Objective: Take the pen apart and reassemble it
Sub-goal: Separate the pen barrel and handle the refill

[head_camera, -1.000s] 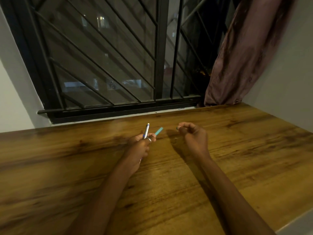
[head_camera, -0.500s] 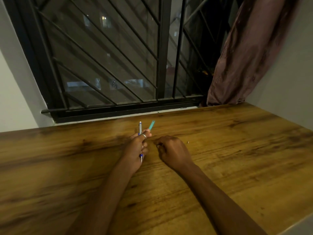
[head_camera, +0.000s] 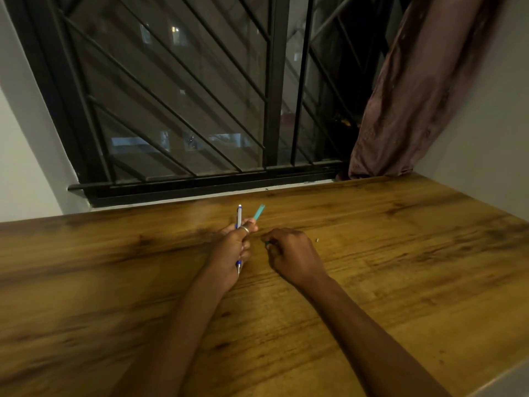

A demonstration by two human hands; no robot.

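Fingers of the left hand (head_camera: 230, 247) are curled around a slim silver-and-blue pen body (head_camera: 239, 217) that stands nearly upright above the brown wood-grain tabletop (head_camera: 400, 267), and the same hand also pinches a short teal plastic piece (head_camera: 258, 212) angled up to the right. Just beside it, the right hand (head_camera: 292, 256) rests knuckles-up on the wood with fingers bent inward over something small and greenish (head_camera: 267, 243), too hidden to identify. Beyond both stand a black metal window grille (head_camera: 200, 110) and a bunched brownish curtain (head_camera: 415, 96).

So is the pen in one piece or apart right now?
Cannot tell for sure. The left hand grips the pen plus a separate teal piece; the right hand is closed.
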